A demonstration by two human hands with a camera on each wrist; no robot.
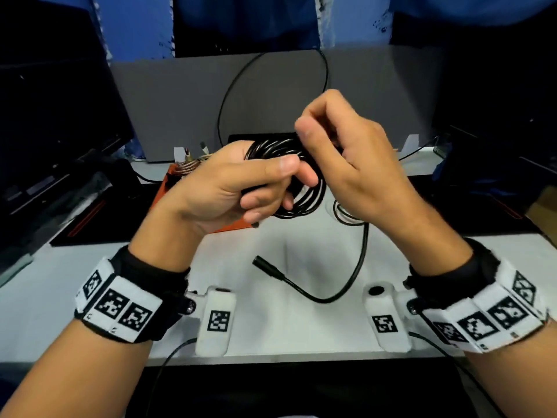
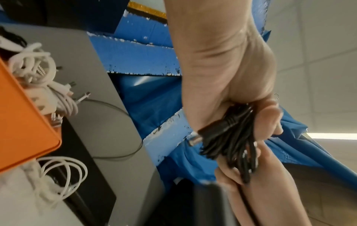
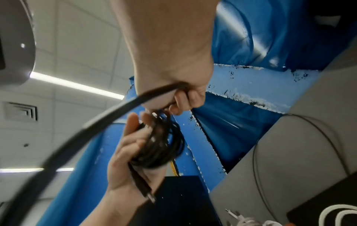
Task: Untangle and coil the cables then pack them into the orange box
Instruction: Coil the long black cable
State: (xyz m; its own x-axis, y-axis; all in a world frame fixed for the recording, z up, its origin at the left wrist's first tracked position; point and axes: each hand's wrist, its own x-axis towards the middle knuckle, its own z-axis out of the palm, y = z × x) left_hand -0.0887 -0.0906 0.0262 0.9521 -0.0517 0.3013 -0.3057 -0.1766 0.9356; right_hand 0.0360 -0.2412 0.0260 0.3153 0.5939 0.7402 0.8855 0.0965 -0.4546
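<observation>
Two hands work one black cable (image 1: 286, 176) above the white desk (image 1: 271, 327), and I watch both from the head camera. Nearest me, the cable's loose tail ends in a barrel-shaped plug (image 1: 265, 264) lying on the desk, then rises in a smooth curve toward the hands. My left hand (image 1: 229, 188) has its grip clamped on the finished turns, thumb pressed across the glossy round bundle, I judge to keep the loops from springing apart. My right hand (image 1: 346, 152) curls its fingers round the strand at the top of the coil, apparently laying on another turn. From the left wrist view, a second plug pokes out of the bundle by the palm. Just behind the hands sits the orange box (image 1: 168, 188), smooth and square-cornered, with a coppery braided coil (image 1: 187, 167) at its far end and white cables (image 2: 38, 71) bundled inside. Farther off, a thin dark wire (image 1: 241, 86) arcs before a grey panel (image 1: 180, 101).
</observation>
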